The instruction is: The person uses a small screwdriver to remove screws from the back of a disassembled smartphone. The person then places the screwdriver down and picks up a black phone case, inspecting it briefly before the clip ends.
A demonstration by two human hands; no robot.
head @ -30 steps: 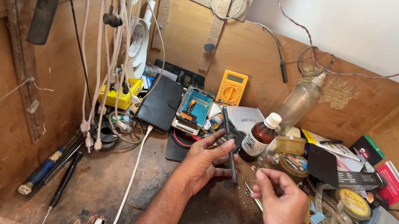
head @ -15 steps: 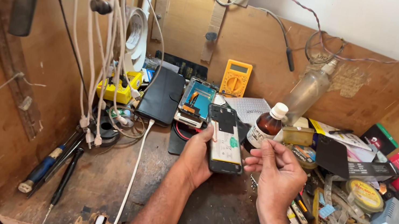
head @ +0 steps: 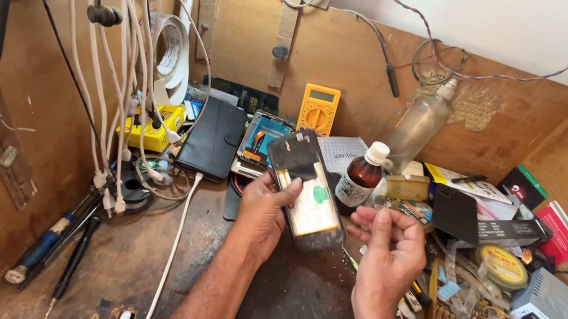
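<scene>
The left hand (head: 265,211) holds a dark, opened rectangular phone body (head: 309,195) raised above the worn wooden surface (head: 148,268), its grip closed around the lower left edge. The right hand (head: 388,252) hovers just beside the phone's right edge, fingers loosely curled and thumb near the index finger; whether it pinches anything cannot be determined. A brown glass bottle with white cap (head: 362,177) stands just behind, near a yellow multimeter (head: 318,109).

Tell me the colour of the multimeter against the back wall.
Yellow-orange, with a grey display; the multimeter shows best in the head view, the only one.
</scene>
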